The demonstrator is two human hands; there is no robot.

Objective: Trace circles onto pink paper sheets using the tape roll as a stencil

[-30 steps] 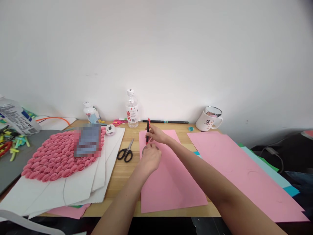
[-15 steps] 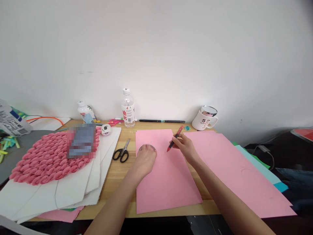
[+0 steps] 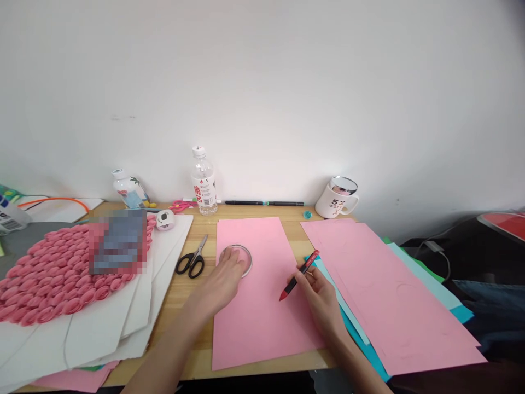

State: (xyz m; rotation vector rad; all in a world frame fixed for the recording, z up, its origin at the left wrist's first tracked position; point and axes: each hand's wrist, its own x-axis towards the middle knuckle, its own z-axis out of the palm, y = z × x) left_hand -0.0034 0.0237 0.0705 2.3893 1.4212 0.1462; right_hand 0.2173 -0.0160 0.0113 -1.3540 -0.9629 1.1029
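On the desk (image 3: 207,230), a pink sheet (image 3: 262,328) is laid lengthwise between the hands. Near its far left part, a ring (image 3: 251,262) is set flat and partly covered by the left hand (image 3: 223,279), whose fingers are laid forward, close together, over the near left side of the rim; whether the rim is gripped cannot be told. By the right hand (image 3: 322,301), a red and black pen (image 3: 301,273) is pinched between thumb and fingers, tilted over the sheet's right side, with its red tip pointed down and left; contact between tip and paper cannot be made out. To the left of the sheet, black-handled scissors (image 3: 194,259) are placed, blades pointed away. More pink paper (image 3: 394,306) is spread to the right, over blue sheets (image 3: 348,309). Near the wall, a bottle (image 3: 205,191) and a mug (image 3: 333,201) are stood.
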